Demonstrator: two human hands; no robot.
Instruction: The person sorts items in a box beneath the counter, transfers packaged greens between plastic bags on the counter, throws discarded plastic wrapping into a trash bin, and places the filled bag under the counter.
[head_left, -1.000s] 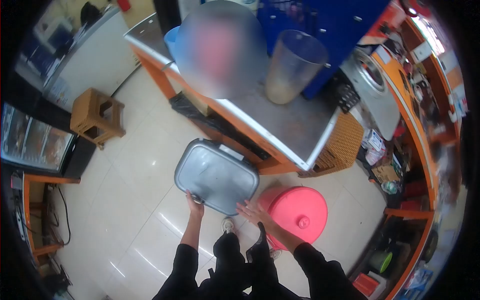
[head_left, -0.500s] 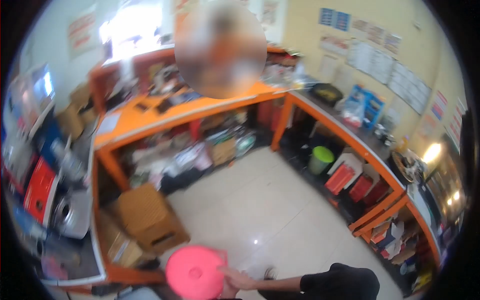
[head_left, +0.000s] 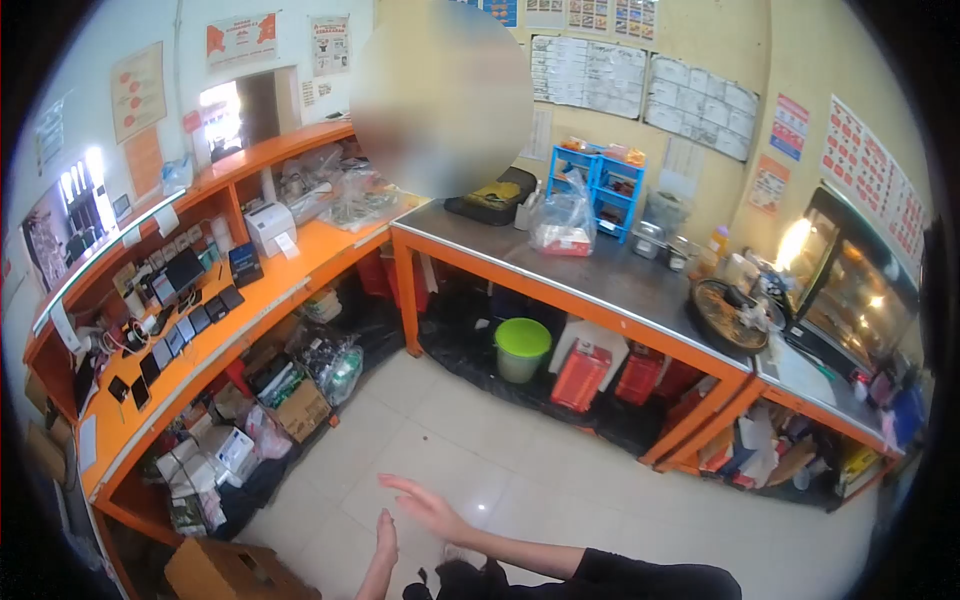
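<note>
Near the bottom of the head view, my right hand (head_left: 425,508) reaches in from the right with its fingers stretched out and nothing in it. Just left of it, my left hand (head_left: 386,540) points upward, seen edge-on, also holding nothing. A small gap separates the two hands, and both are over the tiled floor (head_left: 440,450). A brown cardboard box (head_left: 225,570) stands at the bottom left, the nearest object to them.
An orange counter (head_left: 215,320) with phones and a label printer (head_left: 270,230) curves along the left. A dark-topped table (head_left: 470,235) runs right, with a plastic bag (head_left: 563,225) on it. A green-rimmed bin (head_left: 522,350) stands beneath, and a lit display case (head_left: 850,285) is at the far right.
The view has swung to the right. The pink round object that was at my hands is out of view, and both hands are now empty and apart.
</note>
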